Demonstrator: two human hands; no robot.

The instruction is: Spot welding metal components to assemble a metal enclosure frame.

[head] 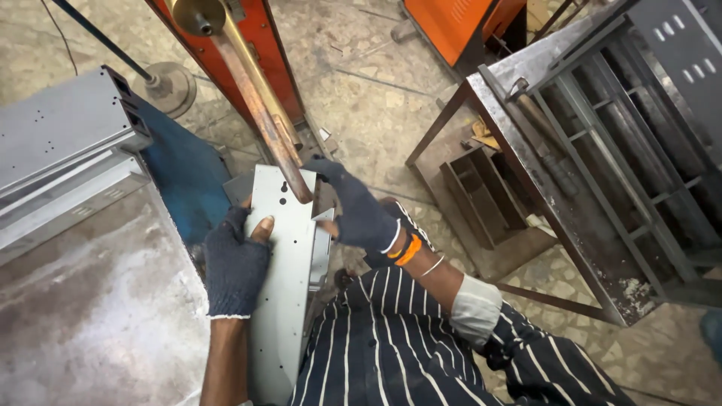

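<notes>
- Two gloved hands hold a grey metal sheet [286, 256] under the copper arm [259, 113] of an orange machine [259, 45].
- Left hand [235, 263] grip clamps the sheet's left edge.
- Right hand [359, 214] grip pinches its upper right edge, beside the table [90, 301].
</notes>
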